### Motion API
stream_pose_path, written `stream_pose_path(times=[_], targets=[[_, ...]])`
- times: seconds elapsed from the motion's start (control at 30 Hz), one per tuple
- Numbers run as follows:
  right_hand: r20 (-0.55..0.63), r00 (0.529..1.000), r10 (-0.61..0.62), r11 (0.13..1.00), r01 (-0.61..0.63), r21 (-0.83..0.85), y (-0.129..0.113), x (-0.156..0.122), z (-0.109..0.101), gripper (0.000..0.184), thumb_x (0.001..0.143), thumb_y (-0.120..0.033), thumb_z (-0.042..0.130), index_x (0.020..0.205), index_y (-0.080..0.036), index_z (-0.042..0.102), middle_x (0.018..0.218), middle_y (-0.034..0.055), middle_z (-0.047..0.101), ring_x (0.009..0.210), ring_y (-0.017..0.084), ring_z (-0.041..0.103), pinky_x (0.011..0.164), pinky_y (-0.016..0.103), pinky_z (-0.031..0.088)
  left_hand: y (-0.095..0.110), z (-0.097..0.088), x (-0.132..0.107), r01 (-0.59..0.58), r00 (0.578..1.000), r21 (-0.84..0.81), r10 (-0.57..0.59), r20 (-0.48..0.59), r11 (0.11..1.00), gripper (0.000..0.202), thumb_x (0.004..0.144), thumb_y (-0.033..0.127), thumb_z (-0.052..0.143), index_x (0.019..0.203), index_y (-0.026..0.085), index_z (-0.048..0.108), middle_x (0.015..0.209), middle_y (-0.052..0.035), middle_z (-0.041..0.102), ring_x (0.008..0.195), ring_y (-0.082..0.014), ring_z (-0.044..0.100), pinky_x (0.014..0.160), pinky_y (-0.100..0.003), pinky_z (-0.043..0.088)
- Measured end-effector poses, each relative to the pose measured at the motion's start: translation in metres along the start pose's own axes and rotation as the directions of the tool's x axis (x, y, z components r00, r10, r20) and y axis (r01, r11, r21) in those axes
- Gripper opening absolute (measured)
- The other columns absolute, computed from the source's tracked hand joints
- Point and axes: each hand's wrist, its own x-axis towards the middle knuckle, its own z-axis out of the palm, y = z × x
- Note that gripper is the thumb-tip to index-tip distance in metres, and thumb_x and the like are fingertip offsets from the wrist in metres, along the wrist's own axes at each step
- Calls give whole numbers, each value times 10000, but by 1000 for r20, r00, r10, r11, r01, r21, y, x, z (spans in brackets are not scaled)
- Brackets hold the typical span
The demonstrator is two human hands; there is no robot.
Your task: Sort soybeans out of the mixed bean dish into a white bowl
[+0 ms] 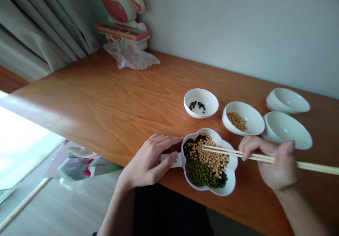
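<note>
"One dish (231,181) lay between the left hand (148,160) and the right hand (278,161), then?"

"Yes, by the near edge of the table (106,98), its handle (177,160) pointing straight at the left."

"Was that hand gripping?"

"It held the handle, thumb across it, one fingertip reaching the dish."

"And the right?"

"Closed around a pair of chopsticks (261,157). They ran nearly sideways, tips leftward, over the pale beans (212,158) in the dish."

"Touching them?"

"I couldn't tell, nor whether one was pinched."

"Which hand was nearer the bowls?"

"The right. A bowl of the same beans (253,119) stood just beyond its fingers; a bowl of black beans (212,103) stood farther left, behind the dish."
</note>
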Motion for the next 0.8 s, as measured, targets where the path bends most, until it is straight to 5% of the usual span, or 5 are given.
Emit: stream_pose_path(times=[0.8], targets=[[-16, 1000, -24, 999, 25, 47, -1, 0, 2, 847, 1118, -807, 293, 673, -297, 802, 586, 62, 637, 592, 255, 573, 630, 422, 444, 1, 0, -1, 11, 1000, 13, -11, 0, 1000, 483, 1159, 333, 592, 1631, 283, 680, 1532, -99, 788, 1310, -337, 781, 1124, -469, 561]])
